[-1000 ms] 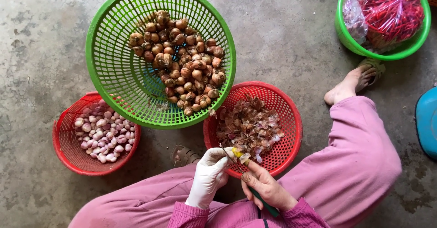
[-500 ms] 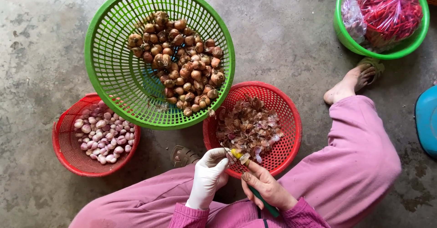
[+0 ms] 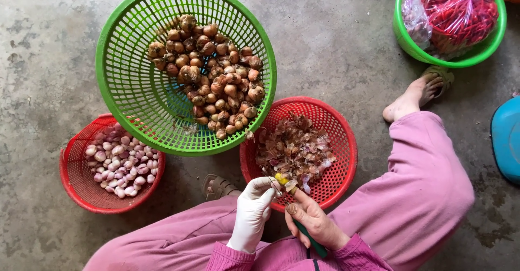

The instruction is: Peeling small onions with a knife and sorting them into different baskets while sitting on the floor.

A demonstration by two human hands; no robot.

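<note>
Shallot [image 3: 283,181], small and yellowish, pinched between gloved left hand [image 3: 252,211] and bare right hand [image 3: 314,222].

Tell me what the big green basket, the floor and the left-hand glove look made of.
Green basket: moulded plastic, glossy, with an open lattice. Floor: bare concrete, matt grey, mottled and stained. Glove on the left hand: thin white rubber or latex, probably; smooth and tight on the fingers.

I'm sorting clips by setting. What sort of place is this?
Probably a home yard or market work spot: bare concrete floor, a person sitting low over it, with a green basket of unpeeled shallots and a red basket of skins.
</note>
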